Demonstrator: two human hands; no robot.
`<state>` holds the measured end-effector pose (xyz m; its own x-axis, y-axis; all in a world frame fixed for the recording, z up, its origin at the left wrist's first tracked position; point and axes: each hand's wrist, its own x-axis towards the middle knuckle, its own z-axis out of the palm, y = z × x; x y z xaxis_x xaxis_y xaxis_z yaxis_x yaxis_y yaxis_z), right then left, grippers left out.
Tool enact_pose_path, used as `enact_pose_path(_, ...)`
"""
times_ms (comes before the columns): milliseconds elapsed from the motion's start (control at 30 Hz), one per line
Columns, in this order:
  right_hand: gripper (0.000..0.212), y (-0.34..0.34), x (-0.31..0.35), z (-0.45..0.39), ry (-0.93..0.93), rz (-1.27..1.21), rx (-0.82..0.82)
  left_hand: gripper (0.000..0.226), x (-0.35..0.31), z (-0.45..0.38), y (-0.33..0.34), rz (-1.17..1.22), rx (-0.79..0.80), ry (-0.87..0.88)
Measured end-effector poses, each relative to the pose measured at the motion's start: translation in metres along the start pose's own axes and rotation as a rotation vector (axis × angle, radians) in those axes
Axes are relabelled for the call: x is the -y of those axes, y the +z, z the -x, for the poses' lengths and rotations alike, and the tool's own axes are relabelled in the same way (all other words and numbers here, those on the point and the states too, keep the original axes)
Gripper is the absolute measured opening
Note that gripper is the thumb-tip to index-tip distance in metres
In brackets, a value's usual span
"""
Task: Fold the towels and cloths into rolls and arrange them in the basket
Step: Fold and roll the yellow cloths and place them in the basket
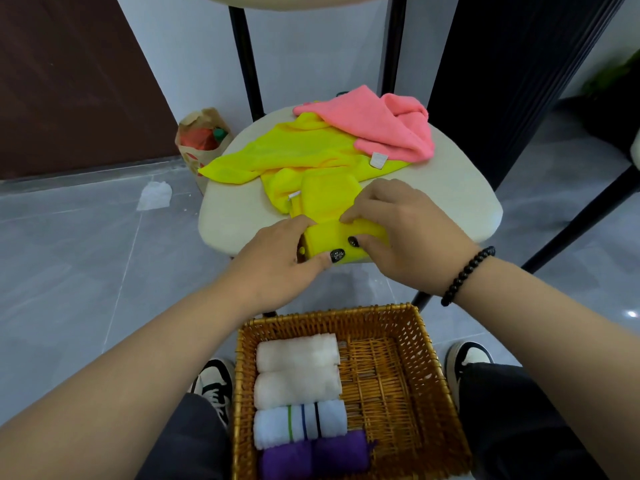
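On the floor at far left lies a scrap of white paper (154, 195), and just beyond it a brown paper bag (199, 140) leans beside the cream chair seat (235, 216) that serves as the working surface. A loose yellow cloth (277, 150) sprawls over the seat's far half, and a pink cloth (377, 123) lies partly on top of it at the back right.

At the seat's near edge a second yellow cloth (325, 199) is half rolled. The left hand (277, 268) pinches the left end of the roll, thumb on the near face and fingers curled over the top. The right hand (405, 230) presses the roll's right part, fingers laid flat across the top and thumb underneath in front; both are closed on the cloth rather than spread.

To roll it well, I judge both hands should keep even tension, tuck the ends square so the roll does not cone, and roll away toward the unrolled flap while pressing down.

Below, on the person's lap, the wicker basket (433, 393) holds two white rolls (298, 368), a striped towel roll (301, 424) and a purple roll (315, 459) stacked along its left side; the right half looks free for this one.
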<state>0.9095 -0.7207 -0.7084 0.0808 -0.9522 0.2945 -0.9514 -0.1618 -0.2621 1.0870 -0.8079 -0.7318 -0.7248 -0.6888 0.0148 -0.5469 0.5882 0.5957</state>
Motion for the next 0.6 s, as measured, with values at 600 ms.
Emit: enact_pose_path(600,0.037,0.018,0.008,-0.001,0.205,-0.134,-0.152,0.035,-0.017,0.005,0.016,0.985,-0.005,-0.497)
